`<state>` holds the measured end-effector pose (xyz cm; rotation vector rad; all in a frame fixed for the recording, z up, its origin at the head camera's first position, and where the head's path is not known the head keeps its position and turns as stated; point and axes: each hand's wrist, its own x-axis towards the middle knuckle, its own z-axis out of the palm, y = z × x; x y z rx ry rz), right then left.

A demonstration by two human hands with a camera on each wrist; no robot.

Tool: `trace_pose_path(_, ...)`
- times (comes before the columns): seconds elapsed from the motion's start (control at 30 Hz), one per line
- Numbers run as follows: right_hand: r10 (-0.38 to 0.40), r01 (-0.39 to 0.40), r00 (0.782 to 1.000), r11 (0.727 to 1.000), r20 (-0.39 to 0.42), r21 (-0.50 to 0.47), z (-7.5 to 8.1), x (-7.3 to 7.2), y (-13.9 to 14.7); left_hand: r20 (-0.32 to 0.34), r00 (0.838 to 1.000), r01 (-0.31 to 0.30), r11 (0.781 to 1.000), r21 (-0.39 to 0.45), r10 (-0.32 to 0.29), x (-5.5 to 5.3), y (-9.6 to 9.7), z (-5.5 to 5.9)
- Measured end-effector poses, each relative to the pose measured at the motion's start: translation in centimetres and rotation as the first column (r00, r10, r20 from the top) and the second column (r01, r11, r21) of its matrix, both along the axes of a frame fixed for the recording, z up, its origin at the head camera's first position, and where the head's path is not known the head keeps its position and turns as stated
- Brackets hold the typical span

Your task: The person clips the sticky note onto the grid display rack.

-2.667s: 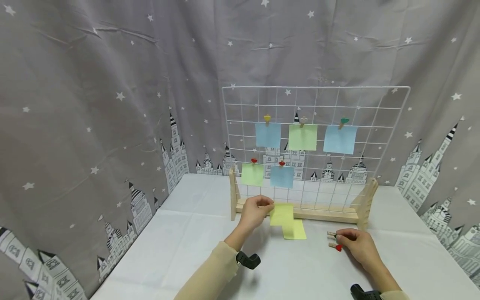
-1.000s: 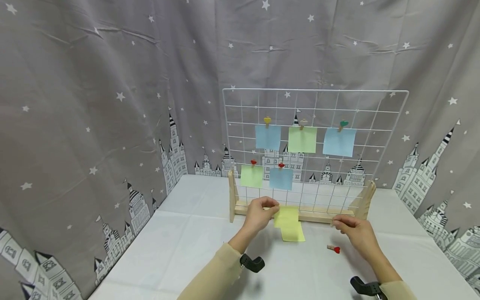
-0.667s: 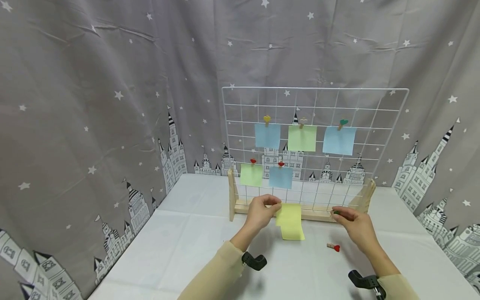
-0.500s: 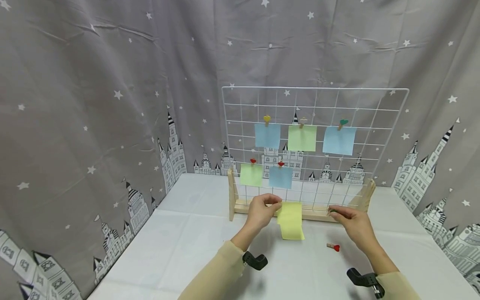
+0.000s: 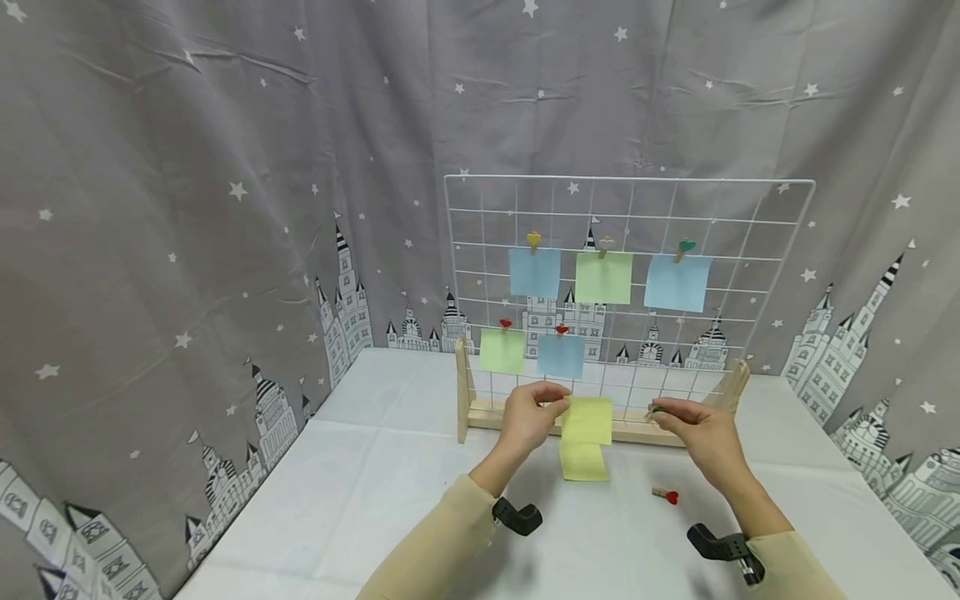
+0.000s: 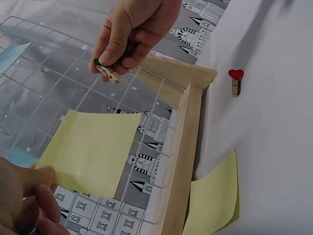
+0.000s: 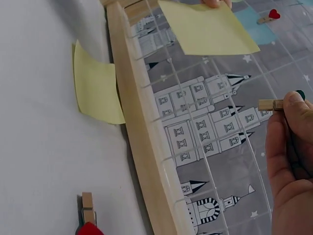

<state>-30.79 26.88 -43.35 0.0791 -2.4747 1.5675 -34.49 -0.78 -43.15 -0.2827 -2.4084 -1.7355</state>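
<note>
My left hand [image 5: 528, 418] pinches a yellow sticky note [image 5: 588, 419] by its left edge, in front of the lower part of the white wire grid [image 5: 678, 333]. The left wrist view shows the held note [image 6: 93, 154] flat, facing the wires. To its right, my right hand [image 5: 708, 440] pinches a small wooden clothespin [image 7: 271, 105] with a green end between thumb and fingers. A second yellow note [image 5: 584, 462] lies on the table at the foot of the stand. Nearer me lies a clothespin with a red heart [image 5: 666, 496].
Blue and green notes hang from the grid on heart clothespins: a blue note [image 5: 535, 272] at upper left, a green note [image 5: 502, 351] at lower left. A wooden base [image 5: 645, 431] holds the grid on the white tablecloth [image 5: 360, 492]. Behind hangs a grey curtain [image 5: 225, 167].
My right hand has picked the green clothespin off the table and moved up and left with it. My left hand has raised the yellow note and shifted slightly right, leaving the other note lying.
</note>
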Motion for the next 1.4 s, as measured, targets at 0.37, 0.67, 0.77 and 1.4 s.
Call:
trace_pose_path(0.37,0.035,-0.035,0.999,0.999,-0.012,0.007,0.8,-0.2,-0.3,-0.013,1.0,0.002,1.0,0.0,-0.002,-0.2,0.5,0.1)
trace_pose_path(0.67,0.047,-0.048,0.998,0.998,-0.046,-0.028,1.8,-0.3,-0.6,-0.021,1.0,-0.014,1.0,-0.026,0.013,-0.5,1.0,0.6)
trace_pose_path(0.77,0.052,-0.055,0.997,0.997,-0.065,-0.047,2.2,-0.3,-0.7,-0.025,1.0,-0.014,1.0,-0.02,0.014,-0.6,1.4,0.9)
trace_pose_path(1.4,-0.029,0.025,0.998,0.997,-0.054,-0.074,4.0,-1.0,-1.6,-0.037,0.999,-0.013,0.999,0.035,0.014,-1.0,3.4,2.2)
